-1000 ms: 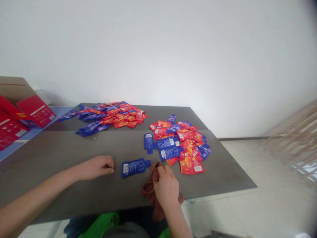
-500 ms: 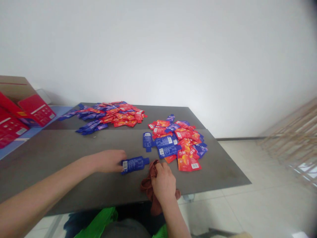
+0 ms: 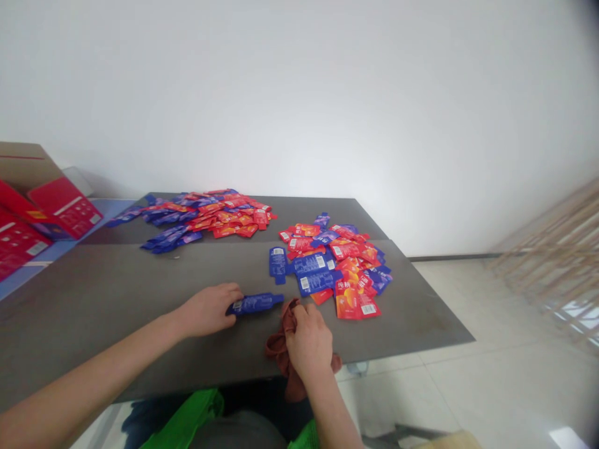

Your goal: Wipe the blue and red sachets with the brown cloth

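My left hand (image 3: 215, 310) is closed on the end of a blue pouch (image 3: 256, 304), tilted at the table's front, its narrow neck pointing right. Bunched under my right hand (image 3: 309, 337) is a brown cloth (image 3: 282, 346), gripped just right of the pouch's neck. Beyond my hands lies a loose pile of red pouches (image 3: 349, 298) and blue pouches (image 3: 314, 282), several with barcodes showing. One blue pouch (image 3: 277, 262) lies at that pile's left edge, neck toward me.
A larger heap of red and blue pouches (image 3: 229, 215) covers the table's far left. Red cartons (image 3: 65, 209) stand on a blue surface (image 3: 110, 206) at the left. The dark table (image 3: 421, 318) ends at a pale wall; a slatted wooden rack (image 3: 552, 243) leans at the right.
My left hand has turned the blue pouch so it tilts up and shows a narrower face. The right hand stays on the cloth in nearly the same place.
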{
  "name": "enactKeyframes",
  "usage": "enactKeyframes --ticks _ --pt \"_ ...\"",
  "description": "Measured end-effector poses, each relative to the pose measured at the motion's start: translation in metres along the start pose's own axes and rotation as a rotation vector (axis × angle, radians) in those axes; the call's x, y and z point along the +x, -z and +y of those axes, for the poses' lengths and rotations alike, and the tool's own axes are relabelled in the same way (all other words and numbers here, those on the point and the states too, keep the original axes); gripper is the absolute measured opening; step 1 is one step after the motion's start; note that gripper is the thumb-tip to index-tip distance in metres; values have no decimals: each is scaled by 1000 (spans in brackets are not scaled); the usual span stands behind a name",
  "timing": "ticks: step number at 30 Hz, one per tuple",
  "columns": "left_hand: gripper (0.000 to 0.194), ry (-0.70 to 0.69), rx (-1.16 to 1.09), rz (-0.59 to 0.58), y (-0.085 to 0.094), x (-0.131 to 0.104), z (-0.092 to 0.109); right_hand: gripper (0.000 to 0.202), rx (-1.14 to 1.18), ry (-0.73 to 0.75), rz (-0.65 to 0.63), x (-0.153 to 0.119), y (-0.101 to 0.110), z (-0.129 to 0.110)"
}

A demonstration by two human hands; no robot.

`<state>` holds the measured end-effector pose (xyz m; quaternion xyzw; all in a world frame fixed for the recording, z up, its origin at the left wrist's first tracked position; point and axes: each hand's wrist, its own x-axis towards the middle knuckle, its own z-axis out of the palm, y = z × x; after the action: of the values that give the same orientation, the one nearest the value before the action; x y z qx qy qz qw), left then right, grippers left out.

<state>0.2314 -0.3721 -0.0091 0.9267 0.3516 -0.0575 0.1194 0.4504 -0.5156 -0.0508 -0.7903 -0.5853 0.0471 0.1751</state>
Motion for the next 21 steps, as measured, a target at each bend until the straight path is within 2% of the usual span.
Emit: enactKeyframes --ticks 4,7,9,12,17,21 --pt "33 -16 -128 6 5 23 -19 8 1 0 6 -1 0 0" --pt "21 94 -240 70 -2 35 -29 8 8 0 21 -1 0 -1" --pt "22 151 -294 107 -9 37 -33 7 12 0 14 0 0 -2" --pt "34 132 -323 105 -16 35 -35 5 19 1 9 0 0 -2" --pt "44 106 -395 44 -14 27 -35 9 66 -14 7 3 1 1" --pt "43 76 -516 -6 -15 11 -25 6 197 92 -4 8 8 -17"
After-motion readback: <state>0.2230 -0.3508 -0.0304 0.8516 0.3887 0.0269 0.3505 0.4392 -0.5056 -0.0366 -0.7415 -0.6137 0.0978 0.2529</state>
